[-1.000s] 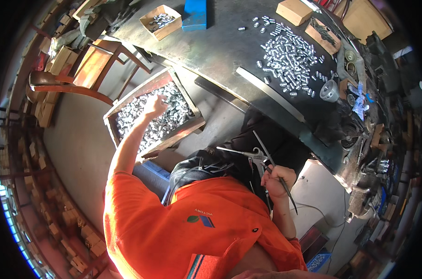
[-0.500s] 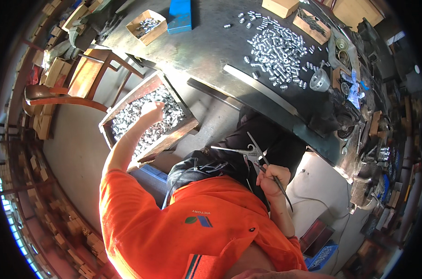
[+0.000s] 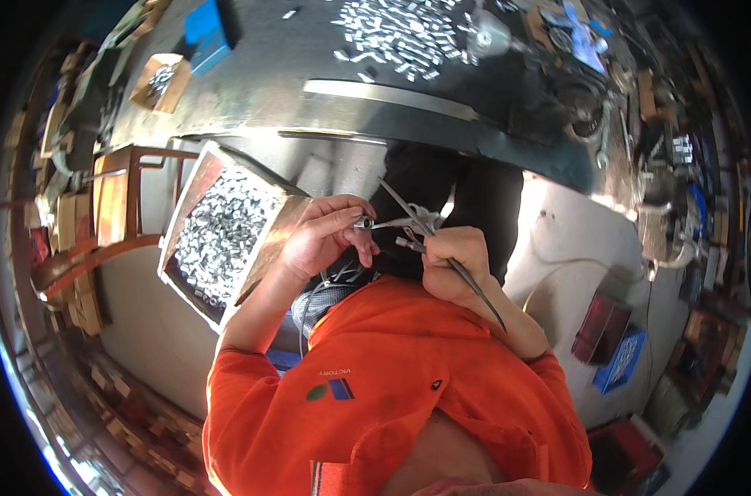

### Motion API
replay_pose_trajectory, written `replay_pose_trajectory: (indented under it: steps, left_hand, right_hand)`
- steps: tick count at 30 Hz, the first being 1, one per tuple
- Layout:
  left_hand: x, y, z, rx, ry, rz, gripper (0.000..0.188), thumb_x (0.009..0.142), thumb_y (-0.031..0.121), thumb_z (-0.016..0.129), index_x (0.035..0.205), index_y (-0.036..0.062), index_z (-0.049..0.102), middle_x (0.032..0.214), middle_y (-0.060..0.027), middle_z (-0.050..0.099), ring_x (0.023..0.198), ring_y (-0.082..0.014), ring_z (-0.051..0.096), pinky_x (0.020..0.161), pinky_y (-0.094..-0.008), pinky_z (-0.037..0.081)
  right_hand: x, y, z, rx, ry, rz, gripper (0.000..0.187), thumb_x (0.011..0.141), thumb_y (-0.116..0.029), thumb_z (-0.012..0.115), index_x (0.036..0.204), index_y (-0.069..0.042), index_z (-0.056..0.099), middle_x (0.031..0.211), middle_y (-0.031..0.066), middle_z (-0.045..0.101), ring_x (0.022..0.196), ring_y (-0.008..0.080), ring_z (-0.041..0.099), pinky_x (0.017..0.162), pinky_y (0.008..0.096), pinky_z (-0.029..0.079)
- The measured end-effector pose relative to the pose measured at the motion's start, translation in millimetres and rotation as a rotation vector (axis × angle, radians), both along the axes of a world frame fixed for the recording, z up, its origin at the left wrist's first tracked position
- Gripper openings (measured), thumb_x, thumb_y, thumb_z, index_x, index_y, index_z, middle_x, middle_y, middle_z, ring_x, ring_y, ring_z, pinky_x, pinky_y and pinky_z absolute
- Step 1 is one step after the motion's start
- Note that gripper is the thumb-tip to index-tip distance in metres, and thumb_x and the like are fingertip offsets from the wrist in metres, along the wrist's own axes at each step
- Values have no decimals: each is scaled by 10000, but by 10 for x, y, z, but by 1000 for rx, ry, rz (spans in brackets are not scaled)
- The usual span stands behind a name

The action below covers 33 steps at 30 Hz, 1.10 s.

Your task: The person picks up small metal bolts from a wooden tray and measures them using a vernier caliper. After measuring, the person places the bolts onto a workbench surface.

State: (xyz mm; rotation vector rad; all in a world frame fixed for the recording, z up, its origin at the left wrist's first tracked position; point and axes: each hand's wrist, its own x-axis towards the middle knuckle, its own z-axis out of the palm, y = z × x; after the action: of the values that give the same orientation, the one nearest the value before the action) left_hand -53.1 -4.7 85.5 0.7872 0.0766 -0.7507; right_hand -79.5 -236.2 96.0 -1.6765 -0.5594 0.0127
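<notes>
My left hand (image 3: pixel 330 236), over my lap, pinches a small hollow metal cylinder (image 3: pixel 364 222) between thumb and fingers, its open end showing. Close on its right, my right hand (image 3: pixel 456 263) is closed round a long, thin dark rod (image 3: pixel 479 296), slanted and tapering to a point at its lower end. A short metal piece (image 3: pixel 408 241) shows beside the right fingers; I cannot tell whether they hold it. Behind the rod lies a shiny metal tool (image 3: pixel 432 218), partly hidden. A wooden box (image 3: pixel 270 240) full of small metal parts stands left of my left hand.
The dark workbench (image 3: pixel 251 103) runs across in front, with a pile of metal cylinders (image 3: pixel 400 37), a small wooden box (image 3: pixel 175 89) and a blue container (image 3: pixel 208 40). A chair (image 3: pixel 115 202) is at the left. A blue bin (image 3: pixel 621 361) stands on the floor at right.
My left hand has come out of the wooden box to the right, now with a metal cylinder in it. The right hand has moved up and left with the rod. The view has shifted.
</notes>
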Motion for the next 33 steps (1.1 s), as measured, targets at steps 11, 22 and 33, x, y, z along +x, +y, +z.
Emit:
replay_pose_trajectory:
  steps: [11,22,33]
  left_hand:
    - [7,-296,-97,119,-90,-38,261,956,167,483,984,-84,551,639,-145,619,596,-265,656,759,-401,539]
    - [140,-423,130,435,-588,-149,167,856,-75,564,1019,-54,587,940,-90,629,825,-158,649,740,-255,523]
    - [246,-322,-4,826,-765,28,191,754,-27,663,940,-7,624,832,-43,638,644,-88,598,582,-243,479]
  right_hand:
    - [80,-67,-73,6,0,-3,274,542,31,573,570,-48,312,508,97,288,415,239,315,402,335,244]
    - [83,-86,-164,-20,-1,-64,217,548,33,546,555,-44,343,491,88,311,415,213,327,399,323,263]
    - [-11,-192,-154,-41,76,-125,186,548,31,520,534,-44,350,486,69,295,413,169,294,400,301,239]
